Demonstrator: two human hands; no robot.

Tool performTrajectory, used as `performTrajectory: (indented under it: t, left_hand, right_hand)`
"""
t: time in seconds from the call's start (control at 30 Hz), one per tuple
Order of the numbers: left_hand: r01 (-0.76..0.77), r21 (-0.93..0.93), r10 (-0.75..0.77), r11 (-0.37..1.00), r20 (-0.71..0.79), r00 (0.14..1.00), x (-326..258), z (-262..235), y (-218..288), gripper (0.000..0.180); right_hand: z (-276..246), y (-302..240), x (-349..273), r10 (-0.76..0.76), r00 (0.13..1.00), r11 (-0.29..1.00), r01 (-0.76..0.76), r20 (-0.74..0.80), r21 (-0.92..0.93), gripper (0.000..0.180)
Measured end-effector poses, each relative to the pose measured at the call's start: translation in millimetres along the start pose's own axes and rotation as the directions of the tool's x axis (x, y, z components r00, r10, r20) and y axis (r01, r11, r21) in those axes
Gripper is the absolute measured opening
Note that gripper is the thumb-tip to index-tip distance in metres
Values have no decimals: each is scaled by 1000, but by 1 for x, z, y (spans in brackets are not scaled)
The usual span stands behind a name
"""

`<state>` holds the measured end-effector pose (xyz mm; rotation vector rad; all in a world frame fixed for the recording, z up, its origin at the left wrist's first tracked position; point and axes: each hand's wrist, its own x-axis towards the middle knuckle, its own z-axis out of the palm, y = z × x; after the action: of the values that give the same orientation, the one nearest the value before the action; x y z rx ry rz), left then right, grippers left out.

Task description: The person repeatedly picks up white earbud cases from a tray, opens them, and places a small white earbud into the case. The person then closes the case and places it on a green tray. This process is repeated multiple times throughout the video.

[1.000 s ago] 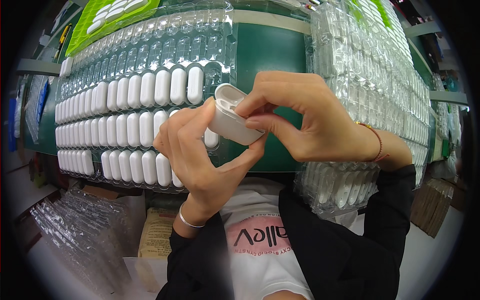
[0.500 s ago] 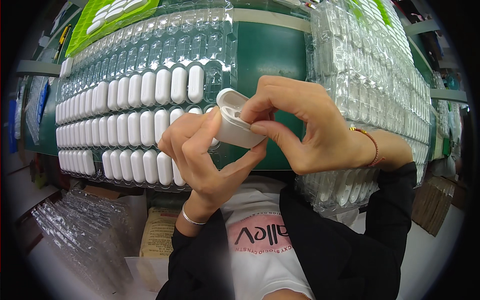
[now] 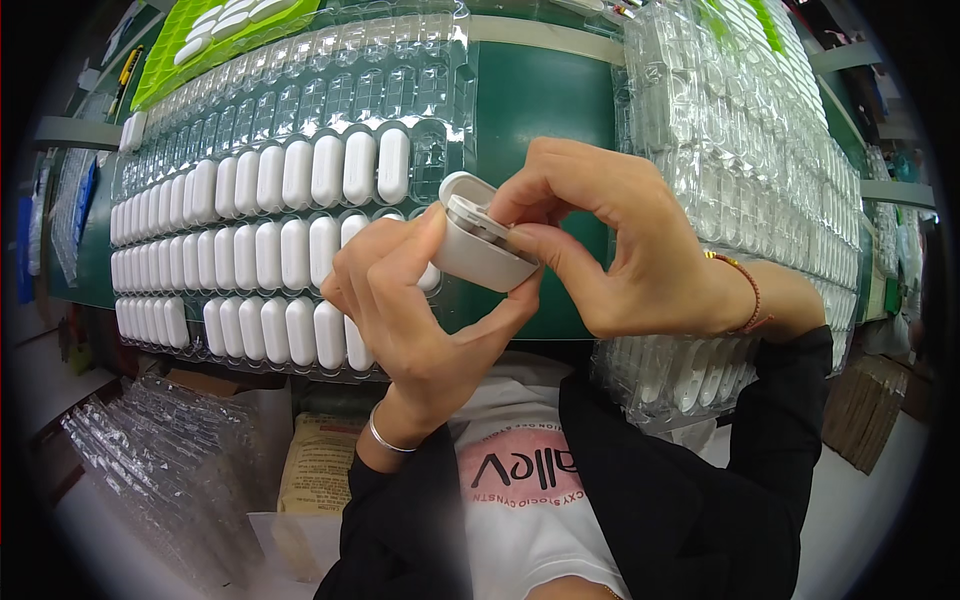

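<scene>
My left hand (image 3: pixel 405 300) is closed around a white earbud charging case (image 3: pixel 480 258), with its thumb and fingers on the case's two ends. The case is tilted and its rounded lid (image 3: pixel 465 187) stands raised. Thumb and index finger of my right hand (image 3: pixel 610 245) pinch the inner insert (image 3: pixel 478 220) at the mouth. A dark gap shows between this insert and the case body. My right fingertips hide part of it. Under and left of my hands lies a clear plastic tray (image 3: pixel 455 100) with rows of closed white cases (image 3: pixel 295 174).
Clear plastic trays (image 3: pixel 690 130) are stacked on the right, some holding white pieces. A bright green tray (image 3: pixel 165 70) with white cases lies far left. Green table surface (image 3: pixel 545 100) shows between the trays. Bundled clear trays (image 3: pixel 160 470) stand below the table at left, beside a tan sack (image 3: pixel 318 462).
The inner insert has risen out of the case's mouth, opening a dark gap beneath its edge. My right fingers have shifted slightly up with it; my left hand keeps its grip.
</scene>
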<state>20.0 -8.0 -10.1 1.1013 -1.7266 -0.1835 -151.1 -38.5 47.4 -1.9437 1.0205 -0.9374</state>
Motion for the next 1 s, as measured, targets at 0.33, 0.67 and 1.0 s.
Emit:
performTrajectory:
  t: [0.33, 0.67, 1.0]
  left_hand:
    - [-24, -3, 24, 1000, -48, 999, 1, 4, -5, 75]
    - [-17, -21, 17, 1000, -9, 1000, -1, 1, -4, 75]
    - [-36, -123, 31, 992, -47, 998, 13, -13, 8, 83]
  right_hand:
    - [4, 5, 2, -66, 998, 998, 66, -4, -17, 13]
    - [5, 3, -2, -84, 996, 994, 84, 1, -74, 18]
    - [-31, -31, 7, -121, 992, 981, 123, 24, -151, 19]
